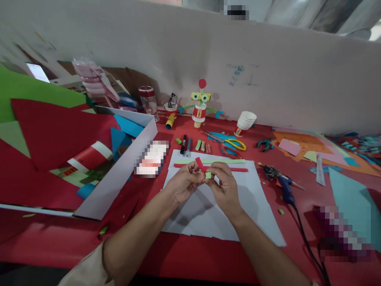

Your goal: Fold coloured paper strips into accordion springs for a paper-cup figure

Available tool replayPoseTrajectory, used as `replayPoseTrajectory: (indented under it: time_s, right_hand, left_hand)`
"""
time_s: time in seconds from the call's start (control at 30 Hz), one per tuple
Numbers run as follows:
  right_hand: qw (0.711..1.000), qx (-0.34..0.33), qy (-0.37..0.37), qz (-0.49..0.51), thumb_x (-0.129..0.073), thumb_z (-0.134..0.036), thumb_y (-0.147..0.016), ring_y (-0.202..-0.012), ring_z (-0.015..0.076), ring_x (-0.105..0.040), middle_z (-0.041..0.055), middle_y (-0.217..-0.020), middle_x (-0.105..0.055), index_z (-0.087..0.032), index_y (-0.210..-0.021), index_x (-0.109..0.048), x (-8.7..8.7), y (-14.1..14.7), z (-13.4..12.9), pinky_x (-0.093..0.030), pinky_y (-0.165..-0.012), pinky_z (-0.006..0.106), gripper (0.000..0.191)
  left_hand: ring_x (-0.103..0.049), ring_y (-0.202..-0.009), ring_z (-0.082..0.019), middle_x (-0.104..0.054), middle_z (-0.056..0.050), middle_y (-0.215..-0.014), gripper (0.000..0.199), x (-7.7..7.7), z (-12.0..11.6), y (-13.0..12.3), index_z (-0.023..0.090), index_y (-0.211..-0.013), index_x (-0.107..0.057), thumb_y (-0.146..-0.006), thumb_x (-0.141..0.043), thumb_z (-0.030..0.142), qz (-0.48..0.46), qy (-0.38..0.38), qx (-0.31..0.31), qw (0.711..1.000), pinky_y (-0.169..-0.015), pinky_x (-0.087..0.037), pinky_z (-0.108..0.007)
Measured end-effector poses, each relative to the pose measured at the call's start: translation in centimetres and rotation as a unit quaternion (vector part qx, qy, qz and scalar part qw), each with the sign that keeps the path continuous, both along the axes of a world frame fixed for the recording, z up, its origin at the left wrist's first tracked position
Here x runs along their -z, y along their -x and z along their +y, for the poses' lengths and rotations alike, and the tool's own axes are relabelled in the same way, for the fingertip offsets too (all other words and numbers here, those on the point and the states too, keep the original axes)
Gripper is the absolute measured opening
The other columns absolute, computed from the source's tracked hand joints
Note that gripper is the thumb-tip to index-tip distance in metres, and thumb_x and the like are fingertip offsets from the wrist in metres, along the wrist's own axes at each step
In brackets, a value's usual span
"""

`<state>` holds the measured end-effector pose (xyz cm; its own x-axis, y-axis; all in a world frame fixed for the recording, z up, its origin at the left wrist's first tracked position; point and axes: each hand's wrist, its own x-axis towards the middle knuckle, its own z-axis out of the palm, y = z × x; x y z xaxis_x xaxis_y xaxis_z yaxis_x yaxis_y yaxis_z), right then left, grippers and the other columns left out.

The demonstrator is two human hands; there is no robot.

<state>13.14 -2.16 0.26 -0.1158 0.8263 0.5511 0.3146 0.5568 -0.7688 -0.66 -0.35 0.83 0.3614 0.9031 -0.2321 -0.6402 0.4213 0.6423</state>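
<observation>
Folded paper (pixel 208 175), red and green, sits pinched in both left hand (pixel 186 180) and right hand (pixel 224 186), though the exact contact is hard to make out! Just beyond the grip lie a green strip (pixel 232 161) and a red strip (pixel 239 170); beneath, the white sheet (pixel 205 216); off right, the glue gun (pixel 286 189).
</observation>
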Motion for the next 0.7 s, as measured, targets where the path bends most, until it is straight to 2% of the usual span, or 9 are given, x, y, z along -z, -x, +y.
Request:
replayPoseTrajectory:
  time_s: [0.13, 0.3, 0.4, 0.47, 0.6, 0.7]
  right_hand:
    - [0.999, 0.007, 0.031, 0.006, -0.061, -0.022, -0.08, -0.077, 0.017, -0.053, 0.0042, -0.095, -0.056, -0.025, -0.089, -0.064, -0.2, 0.1, 0.0, -0.046, -0.067, 0.031, 0.011]
    - [1.0, 0.013, 0.011, 0.005, -0.061, -0.018, -0.078, -0.084, 0.0197, -0.054, 0.0047, -0.093, -0.057, -0.026, -0.087, -0.065, 0.0, 0.3, 0.0, -0.046, -0.07, 0.032, 0.012]
    - [0.999, 0.015, 0.033, 0.013, -0.061, -0.017, -0.077, -0.082, 0.0184, -0.053, 0.0043, -0.093, -0.056, -0.025, -0.084, -0.065, 0.1, 0.2, 0.4, -0.046, -0.069, 0.031, 0.011]
    - [0.998, -0.006, 0.059, 0.03, -0.061, -0.018, -0.077, -0.079, 0.017, -0.052, 0.0036, -0.092, -0.055, -0.023, -0.079, -0.065, 0.0, -0.1, 0.8, -0.045, -0.07, 0.03, 0.007]
    - [0.983, -0.1, 0.136, 0.066, -0.062, -0.026, -0.079, -0.081, 0.0157, -0.051, 0.0027, -0.092, -0.05, -0.022, -0.076, -0.065, -0.5, -0.8, 1.5, -0.044, -0.073, 0.028, 0.006]
    - [0.971, -0.144, 0.172, 0.078, -0.062, -0.032, -0.08, -0.087, 0.016, -0.051, 0.0021, -0.092, -0.048, -0.023, -0.079, -0.067, -0.8, -1.1, 1.8, -0.044, -0.079, 0.029, 0.01]
  left_hand:
    - [-0.048, -0.053, -0.005, -0.049, 0.006, -0.055, 0.032, 0.1, 0.1, 0.1, 0.016, -0.061, -0.048, -0.051, -0.074, 0.001, -0.018, -0.011, 0.002, 1.0, -0.057, -0.043, -0.021]
    - [-0.048, -0.052, -0.006, -0.049, 0.007, -0.054, 0.031, 0.6, 0.2, 0.1, 0.016, -0.061, -0.049, -0.052, -0.075, 0.001, -0.019, -0.008, 0.008, 1.0, -0.058, -0.042, -0.022]
    - [-0.052, -0.057, -0.007, -0.053, 0.006, -0.058, 0.029, 0.8, 0.1, -0.3, 0.017, -0.064, -0.052, -0.053, -0.076, 0.002, -0.034, -0.004, 0.006, 0.999, -0.063, -0.043, -0.022]
    - [-0.054, -0.059, -0.008, -0.054, 0.005, -0.058, 0.027, 0.7, 0.0, -0.4, 0.017, -0.068, -0.056, -0.055, -0.076, 0.005, -0.04, 0.0, 0.007, 0.999, -0.067, -0.044, -0.024]
    - [-0.058, -0.063, -0.01, -0.061, 0.003, -0.065, 0.022, -0.3, -0.1, -0.1, 0.016, -0.074, -0.061, -0.058, -0.074, 0.008, -0.027, 0.001, 0.029, 0.999, -0.075, -0.046, -0.03]
    - [-0.061, -0.067, -0.012, -0.064, 0.001, -0.069, 0.022, -1.0, 0.1, 0.5, 0.017, -0.075, -0.064, -0.057, -0.074, 0.008, 0.036, 0.01, 0.028, 0.999, -0.074, -0.047, -0.03]
